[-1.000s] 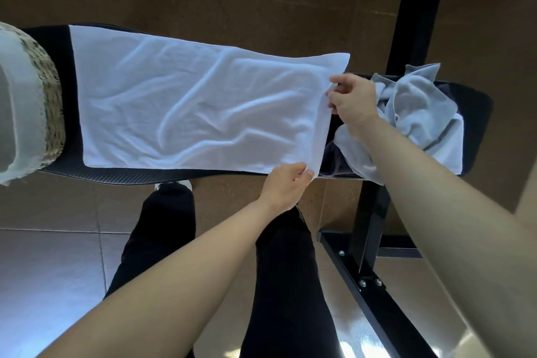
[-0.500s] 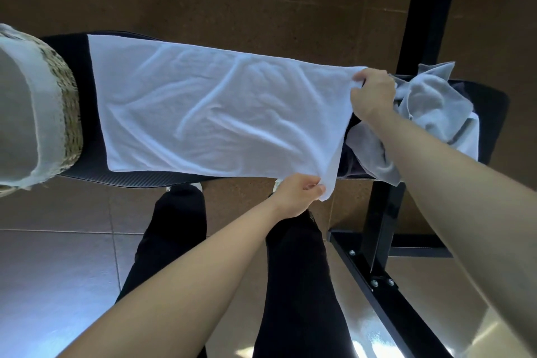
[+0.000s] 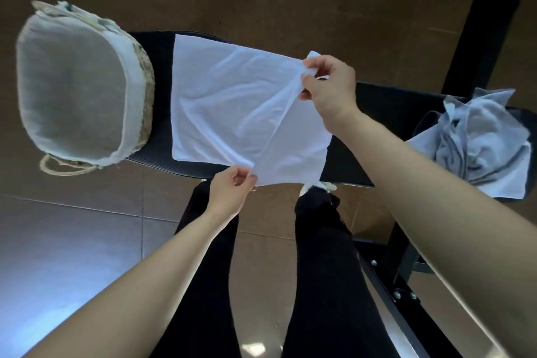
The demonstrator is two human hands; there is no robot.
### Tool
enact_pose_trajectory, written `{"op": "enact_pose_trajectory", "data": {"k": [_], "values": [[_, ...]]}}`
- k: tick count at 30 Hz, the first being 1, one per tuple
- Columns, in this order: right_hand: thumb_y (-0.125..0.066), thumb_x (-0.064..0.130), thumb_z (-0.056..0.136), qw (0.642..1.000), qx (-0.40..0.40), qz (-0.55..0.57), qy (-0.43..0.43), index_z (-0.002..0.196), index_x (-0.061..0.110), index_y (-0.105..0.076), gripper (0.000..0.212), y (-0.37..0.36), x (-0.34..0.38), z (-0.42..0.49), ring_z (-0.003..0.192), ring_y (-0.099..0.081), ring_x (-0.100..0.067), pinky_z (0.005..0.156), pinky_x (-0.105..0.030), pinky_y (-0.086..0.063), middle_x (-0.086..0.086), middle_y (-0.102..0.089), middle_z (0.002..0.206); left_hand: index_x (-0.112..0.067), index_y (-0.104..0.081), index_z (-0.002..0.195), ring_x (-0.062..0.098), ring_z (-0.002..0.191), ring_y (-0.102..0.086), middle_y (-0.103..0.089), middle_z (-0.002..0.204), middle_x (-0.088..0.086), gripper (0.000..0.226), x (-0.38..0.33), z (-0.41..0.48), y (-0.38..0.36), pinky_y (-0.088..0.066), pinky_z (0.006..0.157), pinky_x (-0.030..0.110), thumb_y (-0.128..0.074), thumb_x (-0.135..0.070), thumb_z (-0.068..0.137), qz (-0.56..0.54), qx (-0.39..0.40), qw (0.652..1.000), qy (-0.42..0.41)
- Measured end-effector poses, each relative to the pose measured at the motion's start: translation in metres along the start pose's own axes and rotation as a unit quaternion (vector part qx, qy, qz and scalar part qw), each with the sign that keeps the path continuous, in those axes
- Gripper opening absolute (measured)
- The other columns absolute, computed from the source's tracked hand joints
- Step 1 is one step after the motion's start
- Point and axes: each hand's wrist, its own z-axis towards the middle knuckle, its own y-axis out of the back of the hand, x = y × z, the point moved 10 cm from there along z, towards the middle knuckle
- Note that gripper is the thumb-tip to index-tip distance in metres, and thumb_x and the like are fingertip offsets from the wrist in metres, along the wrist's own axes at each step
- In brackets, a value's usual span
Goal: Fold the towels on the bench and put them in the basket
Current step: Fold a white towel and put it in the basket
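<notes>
A white towel point(image 3: 220, 102) lies across the black bench point(image 3: 386, 113), its right end lifted and carried leftward over the rest. My left hand point(image 3: 232, 193) pinches the near corner of that lifted end at the bench's front edge. My right hand point(image 3: 329, 87) pinches the far corner above the towel's middle. A lined woven basket point(image 3: 128, 90) stands on the bench's left end, and nothing shows inside it. A crumpled grey towel point(image 3: 482, 139) sits at the bench's right end, partly hanging over the edge.
My legs in black trousers point(image 3: 319, 256) stand close to the bench's front. A black metal frame point(image 3: 482, 26) rises at the right, with a bolted base bar point(image 3: 401, 296) on the tiled floor.
Both hands have carried the towel's right end up and to the left, folding it over the rest. The view has shifted, so the whole basket now shows.
</notes>
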Motion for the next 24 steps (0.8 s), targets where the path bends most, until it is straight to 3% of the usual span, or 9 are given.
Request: {"op": "enact_pose_trajectory", "data": {"k": [3, 7, 11, 15, 18, 20, 24], "values": [[-0.062, -0.002, 0.095, 0.999, 0.041, -0.018, 0.010, 0.110, 0.012, -0.071, 0.022, -0.057, 0.012, -0.010, 0.083, -0.069, -0.018, 0.071, -0.027, -0.063, 0.001, -0.061, 0.098, -0.018, -0.074, 0.087, 0.025, 0.084, -0.078, -0.079, 0.083, 0.001, 0.016, 0.002, 0.006, 0.044, -0.059, 0.093, 0.055, -0.074, -0.034, 0.084, 0.007, -0.022, 0.999, -0.023], [-0.061, -0.003, 0.094, 0.994, 0.097, -0.048, 0.032, 0.119, 0.004, -0.069, 0.028, -0.121, 0.025, -0.019, 0.081, -0.072, -0.029, 0.074, -0.035, -0.064, -0.007, -0.059, 0.098, -0.022, -0.071, 0.085, 0.025, 0.082, -0.078, -0.079, 0.081, 0.002, 0.008, 0.006, 0.019, 0.095, -0.059, 0.092, 0.053, -0.074, -0.028, 0.089, -0.018, -0.053, 0.998, -0.039], [-0.059, -0.002, 0.095, 0.993, 0.088, -0.070, 0.047, 0.120, 0.008, -0.070, 0.030, -0.152, 0.036, -0.014, 0.090, -0.074, -0.026, 0.079, -0.034, -0.062, 0.001, -0.060, 0.093, -0.026, -0.072, 0.084, 0.023, 0.083, -0.077, -0.079, 0.082, 0.001, 0.009, 0.017, 0.026, 0.124, -0.060, 0.091, 0.048, -0.073, -0.023, 0.093, -0.029, -0.080, 0.996, -0.038], [-0.060, 0.001, 0.091, 0.989, 0.069, -0.097, 0.091, 0.115, 0.014, -0.074, 0.030, -0.171, 0.044, -0.004, 0.090, -0.070, -0.018, 0.086, -0.034, -0.061, 0.007, -0.063, 0.091, -0.035, -0.068, 0.083, 0.013, 0.086, -0.073, -0.075, 0.084, -0.008, 0.018, 0.030, 0.026, 0.146, -0.059, 0.090, 0.033, -0.071, -0.023, 0.096, -0.046, -0.163, 0.985, -0.023], [-0.056, -0.001, 0.085, 0.988, 0.038, -0.092, 0.121, 0.107, 0.015, -0.075, 0.033, -0.181, 0.051, 0.001, 0.083, -0.063, -0.011, 0.086, -0.033, -0.057, 0.011, -0.064, 0.086, -0.026, -0.071, 0.096, 0.006, 0.091, -0.070, -0.072, 0.091, -0.013, 0.003, 0.044, 0.029, 0.155, -0.054, 0.090, 0.027, -0.069, -0.026, 0.097, -0.075, -0.205, 0.976, 0.018], [-0.055, -0.002, 0.084, 0.987, 0.030, -0.092, 0.132, 0.107, 0.014, -0.074, 0.034, -0.192, 0.055, 0.002, 0.082, -0.061, -0.009, 0.086, -0.029, -0.056, 0.009, -0.064, 0.088, -0.017, -0.073, 0.106, 0.000, 0.089, -0.065, -0.069, 0.093, -0.016, 0.012, 0.052, 0.035, 0.157, -0.049, 0.086, 0.023, -0.067, -0.026, 0.099, -0.097, -0.221, 0.969, 0.049], [-0.053, -0.003, 0.089, 0.980, 0.045, -0.117, 0.157, 0.115, 0.011, -0.073, 0.036, -0.223, 0.062, 0.003, 0.088, -0.060, -0.010, 0.090, -0.022, -0.052, 0.004, -0.064, 0.100, -0.016, -0.071, 0.109, 0.011, 0.093, -0.065, -0.067, 0.093, -0.014, 0.015, 0.060, 0.055, 0.160, -0.046, 0.087, 0.026, -0.063, -0.025, 0.100, -0.125, -0.238, 0.960, 0.078]]}}
